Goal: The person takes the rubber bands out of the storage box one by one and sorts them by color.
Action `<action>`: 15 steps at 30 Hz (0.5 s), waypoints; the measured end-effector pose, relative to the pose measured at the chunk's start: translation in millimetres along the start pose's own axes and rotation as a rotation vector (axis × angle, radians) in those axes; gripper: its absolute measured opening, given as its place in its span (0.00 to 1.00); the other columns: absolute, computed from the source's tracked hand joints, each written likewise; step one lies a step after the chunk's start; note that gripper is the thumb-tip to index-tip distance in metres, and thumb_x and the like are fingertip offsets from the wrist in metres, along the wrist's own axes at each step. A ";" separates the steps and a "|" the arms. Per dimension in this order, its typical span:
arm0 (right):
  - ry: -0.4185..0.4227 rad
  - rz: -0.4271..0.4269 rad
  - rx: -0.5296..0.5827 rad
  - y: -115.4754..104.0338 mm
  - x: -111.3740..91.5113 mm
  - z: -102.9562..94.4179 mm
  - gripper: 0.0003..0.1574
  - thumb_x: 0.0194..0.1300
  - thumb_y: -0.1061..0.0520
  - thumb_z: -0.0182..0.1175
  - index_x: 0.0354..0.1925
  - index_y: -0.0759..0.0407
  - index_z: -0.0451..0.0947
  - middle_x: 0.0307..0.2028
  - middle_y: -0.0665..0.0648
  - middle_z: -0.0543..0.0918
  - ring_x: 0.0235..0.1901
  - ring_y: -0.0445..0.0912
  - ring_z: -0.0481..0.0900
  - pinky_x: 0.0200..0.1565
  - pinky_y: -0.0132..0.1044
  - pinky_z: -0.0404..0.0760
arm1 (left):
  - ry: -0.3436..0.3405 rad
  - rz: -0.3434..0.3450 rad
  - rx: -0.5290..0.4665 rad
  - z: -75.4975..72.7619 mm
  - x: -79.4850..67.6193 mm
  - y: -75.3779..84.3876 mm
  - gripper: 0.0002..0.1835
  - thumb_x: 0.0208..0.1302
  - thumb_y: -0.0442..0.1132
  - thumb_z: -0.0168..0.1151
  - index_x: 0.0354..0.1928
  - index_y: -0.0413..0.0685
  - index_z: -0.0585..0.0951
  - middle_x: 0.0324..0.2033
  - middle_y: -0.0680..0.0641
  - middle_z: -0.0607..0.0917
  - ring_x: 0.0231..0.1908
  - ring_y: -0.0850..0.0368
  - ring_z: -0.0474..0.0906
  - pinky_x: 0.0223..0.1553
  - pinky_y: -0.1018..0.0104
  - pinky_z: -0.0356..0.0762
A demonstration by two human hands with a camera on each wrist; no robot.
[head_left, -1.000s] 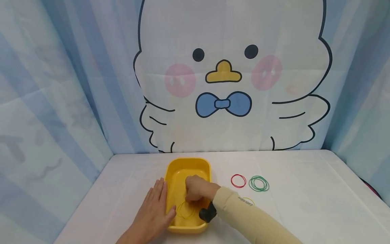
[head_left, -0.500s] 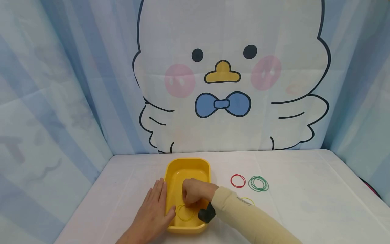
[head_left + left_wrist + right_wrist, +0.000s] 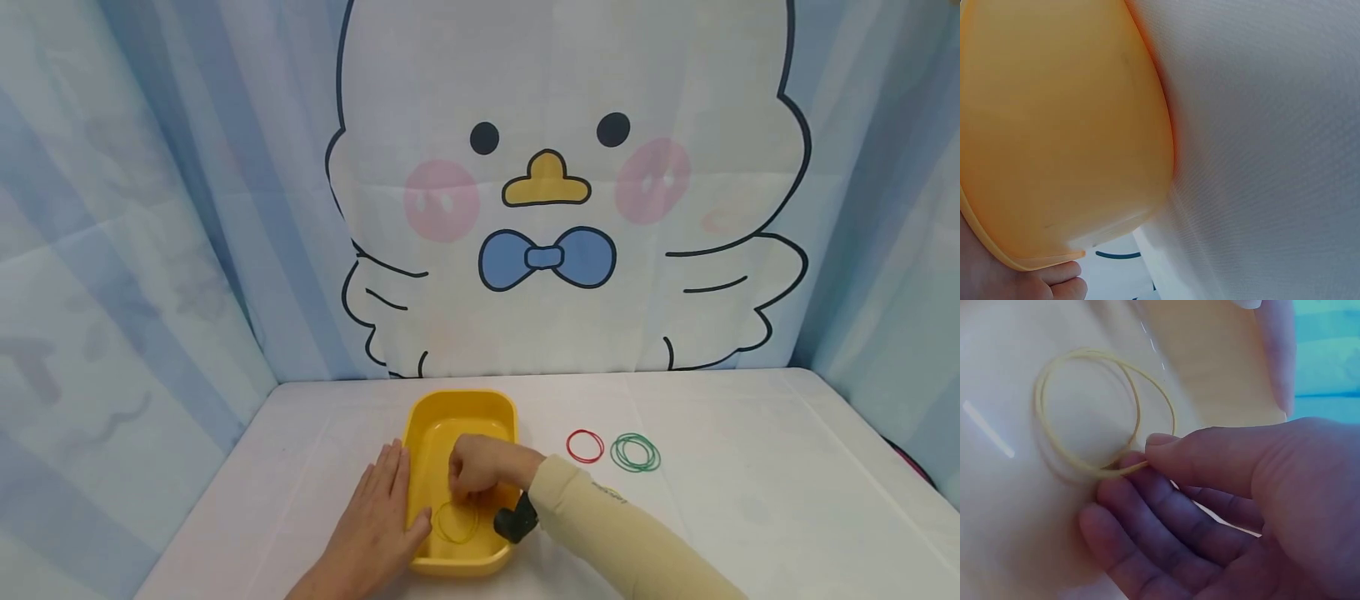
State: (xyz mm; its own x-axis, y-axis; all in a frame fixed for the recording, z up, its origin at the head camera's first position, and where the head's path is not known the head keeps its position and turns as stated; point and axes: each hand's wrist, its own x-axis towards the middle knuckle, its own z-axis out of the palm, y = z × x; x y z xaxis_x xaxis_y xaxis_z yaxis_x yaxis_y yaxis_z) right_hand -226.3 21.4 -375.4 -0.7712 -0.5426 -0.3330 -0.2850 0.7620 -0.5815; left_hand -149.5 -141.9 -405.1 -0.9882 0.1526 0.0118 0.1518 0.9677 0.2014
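My right hand [image 3: 480, 467] is inside the yellow tray [image 3: 459, 402]. In the right wrist view its thumb and a finger pinch the edge of yellow rubber bands [image 3: 1041, 403], whose thin loops overlap on the tray floor. From the head view, the yellow loops [image 3: 439, 529] show just below that hand, and its fingertips are hidden. My left hand [image 3: 375, 508] rests along the tray's left rim with straight fingers. The left wrist view has the tray's outer wall [image 3: 1066, 125] up close, with fingers [image 3: 1063, 284] at its rim.
To the right of the tray, a red rubber band loop [image 3: 585, 447] and a bundle of green rubber bands [image 3: 635, 452] lie on the white table [image 3: 750, 483]. A bit of yellow rubber band [image 3: 611, 492] peeks out behind the right sleeve [image 3: 600, 517]. A printed curtain [image 3: 547, 333] stands behind.
My right hand has shifted slightly left and its forearm has risen a little, covering more of the yellow band on the table. My left hand and the tray stay in place.
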 end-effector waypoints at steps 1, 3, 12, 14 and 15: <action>0.000 0.001 0.011 0.0 -0.2 0.1 0.06 0.51 0.60 0.63 0.20 0.57 0.78 0.17 0.52 0.77 0.17 0.43 0.72 0.22 0.31 0.74 | -0.003 -0.004 0.000 0.2 0.3 0.3 0.42 0.60 0.60 0.43 0.69 0.42 0.47 0.70 0.44 0.45 0.69 0.49 0.42 0.67 0.49 0.43; -0.002 0.002 0.033 0.1 -0.2 0.1 0.05 0.51 0.60 0.63 0.21 0.56 0.79 0.18 0.52 0.78 0.18 0.44 0.73 0.24 0.33 0.77 | -0.012 -0.009 -0.007 0.2 0.4 1.0 0.43 0.60 0.60 0.43 0.69 0.42 0.47 0.70 0.44 0.44 0.69 0.49 0.42 0.67 0.49 0.43; -0.015 -0.016 0.195 1.7 -2.3 -8.3 0.02 0.53 0.61 0.62 0.27 0.58 0.82 0.23 0.54 0.82 0.22 0.46 0.80 0.29 0.35 0.81 | 0.005 -0.001 0.009 1.3 0.1 0.1 0.43 0.60 0.61 0.43 0.69 0.42 0.47 0.70 0.43 0.44 0.69 0.49 0.42 0.67 0.49 0.43; -0.022 -0.025 0.238 2.1 -3.6 -10.7 0.03 0.53 0.61 0.62 0.29 0.59 0.82 0.24 0.56 0.83 0.23 0.47 0.81 0.30 0.36 0.82 | 0.004 -0.001 0.008 1.2 0.1 0.3 0.43 0.60 0.61 0.43 0.69 0.41 0.48 0.70 0.43 0.44 0.69 0.49 0.42 0.67 0.49 0.43; -0.025 -0.030 0.258 2.5 -4.4 -12.0 0.04 0.53 0.61 0.61 0.29 0.60 0.82 0.24 0.57 0.83 0.23 0.47 0.81 0.30 0.36 0.82 | 0.000 -0.006 0.009 1.3 0.3 0.5 0.43 0.60 0.61 0.43 0.69 0.42 0.47 0.70 0.44 0.44 0.69 0.49 0.42 0.67 0.49 0.43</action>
State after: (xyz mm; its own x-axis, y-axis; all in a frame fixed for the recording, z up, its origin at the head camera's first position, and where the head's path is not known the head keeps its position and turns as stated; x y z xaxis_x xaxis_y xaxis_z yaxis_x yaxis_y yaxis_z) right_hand -230.4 29.9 -366.5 -0.7492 -0.5746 -0.3295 -0.1503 0.6320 -0.7603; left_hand -149.7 -141.2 -406.3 -0.9891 0.1468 0.0105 0.1461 0.9703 0.1929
